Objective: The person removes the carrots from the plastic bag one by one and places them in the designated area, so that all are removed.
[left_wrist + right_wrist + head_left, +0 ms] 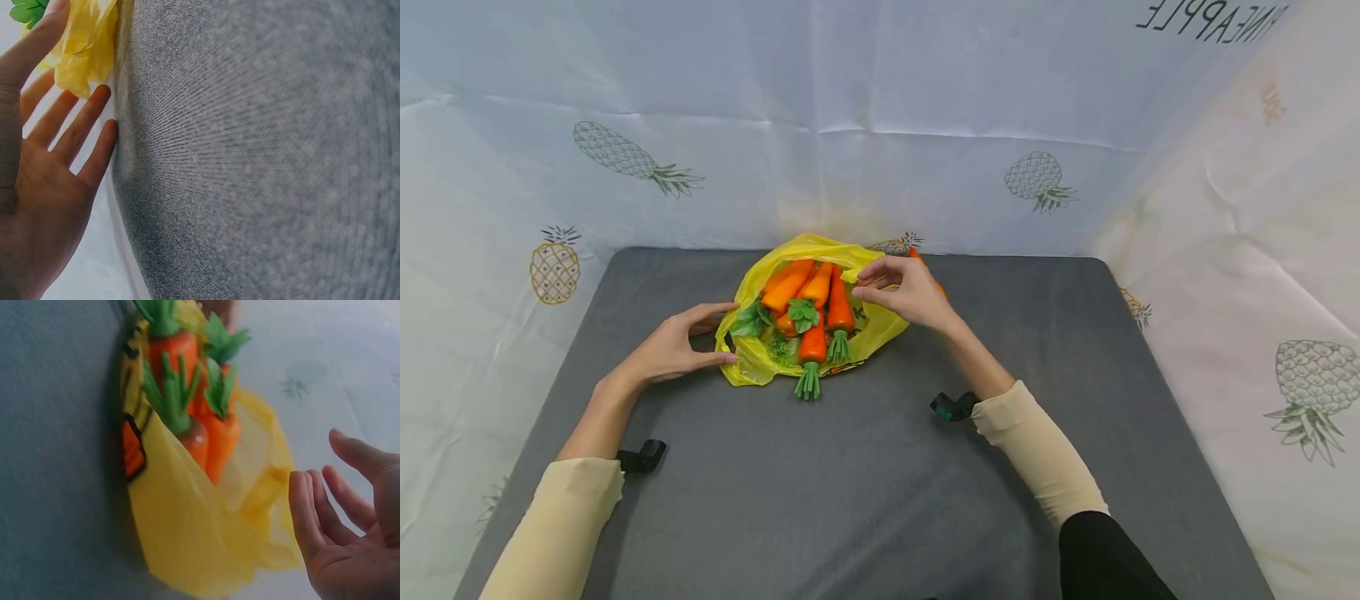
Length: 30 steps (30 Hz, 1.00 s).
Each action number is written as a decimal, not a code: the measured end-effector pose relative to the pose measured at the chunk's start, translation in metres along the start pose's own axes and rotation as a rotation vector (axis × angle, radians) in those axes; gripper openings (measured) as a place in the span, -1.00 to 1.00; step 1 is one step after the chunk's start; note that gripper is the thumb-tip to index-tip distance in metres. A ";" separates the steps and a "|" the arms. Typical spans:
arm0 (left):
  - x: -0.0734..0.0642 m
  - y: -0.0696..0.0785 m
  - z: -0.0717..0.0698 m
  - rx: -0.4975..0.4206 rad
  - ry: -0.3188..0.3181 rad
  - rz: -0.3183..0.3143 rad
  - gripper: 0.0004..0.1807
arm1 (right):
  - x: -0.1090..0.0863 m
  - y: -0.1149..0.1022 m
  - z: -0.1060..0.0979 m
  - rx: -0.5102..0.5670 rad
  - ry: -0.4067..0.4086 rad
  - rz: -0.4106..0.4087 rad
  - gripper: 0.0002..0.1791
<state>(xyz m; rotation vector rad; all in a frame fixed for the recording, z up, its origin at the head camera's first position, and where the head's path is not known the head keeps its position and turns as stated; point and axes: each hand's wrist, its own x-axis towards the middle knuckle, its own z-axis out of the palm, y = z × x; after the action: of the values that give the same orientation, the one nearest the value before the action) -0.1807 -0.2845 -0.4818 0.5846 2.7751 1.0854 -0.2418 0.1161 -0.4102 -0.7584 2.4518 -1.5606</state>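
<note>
Pineapple-print cloth (850, 183) hangs behind and beside a gray table (865, 500), where a person reaches both bare hands toward a yellow plastic bag (880, 332) of orange carrots at the far edge. Right hand (910, 293) hangs over the bag's right rim, fingers bent but a clear gap between them and the thumb, gripping nothing; its fingertips meet or nearly meet a fold of plastic. Left hand (668, 348) is at the opposite side, fingers extended and thumb well apart, the bag's edge between them without a visible pinch. Whether the thumb presses the plastic cannot be told.

Nearest the right fingertips, just to their left and a little toward the person, lies the right-hand carrot (840, 304). Its long axis runs from the far side toward the person, green stems at the near end, so the hand comes at it from the side. Beside it, the front carrot (813, 343) pokes its stems past the near rim. Leafy greens (751, 319) sit closer to the left hand.
</note>
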 end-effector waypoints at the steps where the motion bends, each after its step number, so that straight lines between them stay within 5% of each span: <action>1: 0.000 0.000 0.000 0.003 -0.001 0.001 -0.10 | 0.001 0.001 0.004 -0.005 -0.019 -0.010 -0.64; 13: 0.000 0.001 0.000 -0.018 -0.001 0.003 -0.11 | 0.013 0.023 0.037 -0.084 -0.178 0.004 -0.55; 25: -0.009 0.042 -0.009 -0.041 -0.007 -0.003 -0.16 | 0.020 0.039 0.055 -0.255 -0.141 -0.014 -0.52; 30: -0.008 0.036 -0.007 -0.047 0.005 0.003 -0.15 | 0.021 0.040 0.057 -0.271 -0.149 0.011 -0.47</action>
<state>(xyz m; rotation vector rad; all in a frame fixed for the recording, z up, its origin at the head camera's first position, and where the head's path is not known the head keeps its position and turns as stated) -0.1634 -0.2681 -0.4528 0.5814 2.7453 1.1512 -0.2520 0.0734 -0.4677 -0.8646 2.5788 -1.1343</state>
